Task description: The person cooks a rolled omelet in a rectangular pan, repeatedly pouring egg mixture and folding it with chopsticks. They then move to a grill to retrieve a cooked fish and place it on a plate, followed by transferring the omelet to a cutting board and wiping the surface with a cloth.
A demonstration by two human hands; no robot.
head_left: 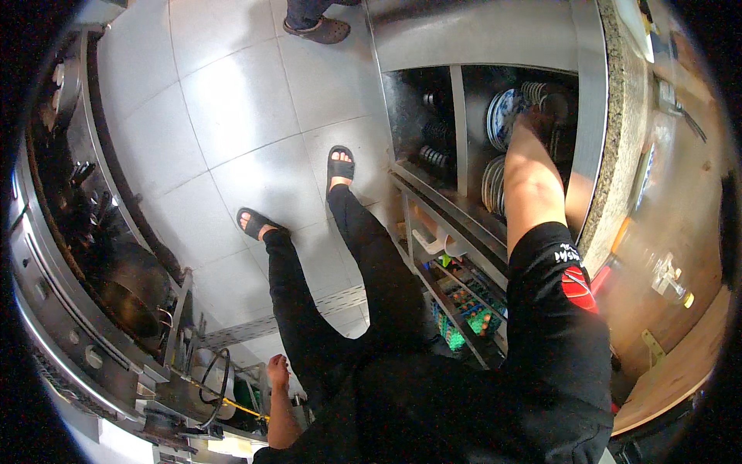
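My right arm stretches into a dark steel cabinet. My right hand (544,116) is in shadow there, beside a stack of blue-and-white plates (498,120); its fingers are too dim to make out. Just behind it is a stack of small ribbed-looking dishes (533,91). Nearer to me, partly covered by my forearm, sits another stack of pale plates (490,187). My left hand (278,372) hangs low by my left leg, fingers curled in with nothing seen in them.
A metal divider (459,131) splits the cabinet, with small stacked items on its left. Below stands a rack (456,298) with a green net bag (464,323). A stove with a large wok (133,290) lines the left. Another person's shoe (325,31) is at the top.
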